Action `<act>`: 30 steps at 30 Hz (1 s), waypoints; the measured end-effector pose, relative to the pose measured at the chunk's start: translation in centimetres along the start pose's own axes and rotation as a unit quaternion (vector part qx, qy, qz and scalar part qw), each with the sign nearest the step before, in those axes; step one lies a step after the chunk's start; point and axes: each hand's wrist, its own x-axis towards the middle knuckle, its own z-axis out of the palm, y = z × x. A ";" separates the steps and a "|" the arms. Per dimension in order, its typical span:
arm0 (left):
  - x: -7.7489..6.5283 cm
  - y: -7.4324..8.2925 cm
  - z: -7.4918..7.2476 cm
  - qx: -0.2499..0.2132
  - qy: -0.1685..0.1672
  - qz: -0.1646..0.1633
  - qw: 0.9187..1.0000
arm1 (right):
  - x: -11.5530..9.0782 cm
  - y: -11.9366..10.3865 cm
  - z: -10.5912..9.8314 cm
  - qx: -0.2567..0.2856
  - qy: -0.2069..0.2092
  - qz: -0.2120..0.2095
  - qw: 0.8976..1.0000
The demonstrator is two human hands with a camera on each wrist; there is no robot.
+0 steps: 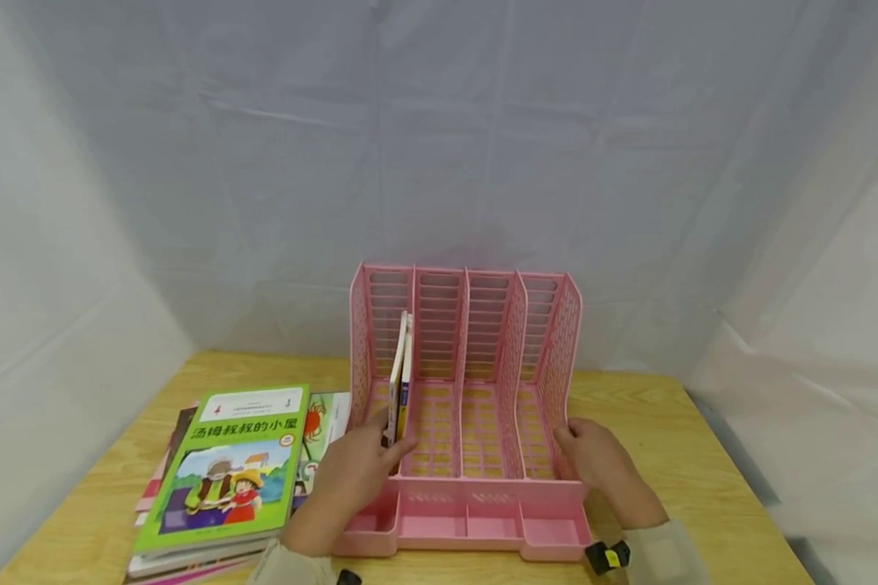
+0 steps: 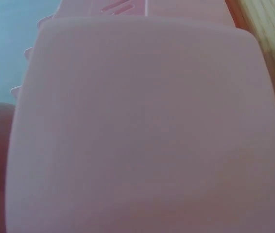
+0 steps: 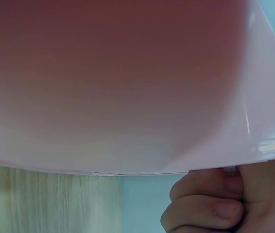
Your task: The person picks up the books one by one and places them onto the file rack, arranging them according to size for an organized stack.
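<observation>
A pink desktop file rack (image 1: 437,341) with upright dividers and a front tray stands on the table. Two thin books (image 1: 401,378) stand in its leftmost compartment, leaning near the first divider. My left hand (image 1: 358,463) holds these books low at their front edges, its thumb to their right. At the rack's other end, my right hand (image 1: 603,459) grips the lower front edge of the right side wall. Curled fingers (image 3: 205,208) show beneath the pink plastic in the right wrist view. Pink plastic (image 2: 147,126) fills most of the left wrist view and hides the left fingers.
Left of the rack lies a stack of picture books, a green-covered book (image 1: 227,463) on top. Another book with a red crab (image 1: 315,422) sticks out beside it. The wooden table (image 1: 673,455) extends to the right, and pale sheeting (image 1: 483,146) hangs behind.
</observation>
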 end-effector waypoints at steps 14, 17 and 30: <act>-0.4 0.2 0.0 -0.032 0.051 0.007 0.998 | 0.0 -0.2 -0.1 -0.016 0.003 -0.007 1.000; -0.5 0.0 -0.1 -0.060 0.053 0.020 0.997 | 0.0 -0.3 -0.1 -0.012 0.002 -0.004 1.000; -0.7 -0.7 0.1 -0.038 0.067 0.078 0.994 | -0.1 0.0 -0.1 -0.011 -0.002 0.000 1.000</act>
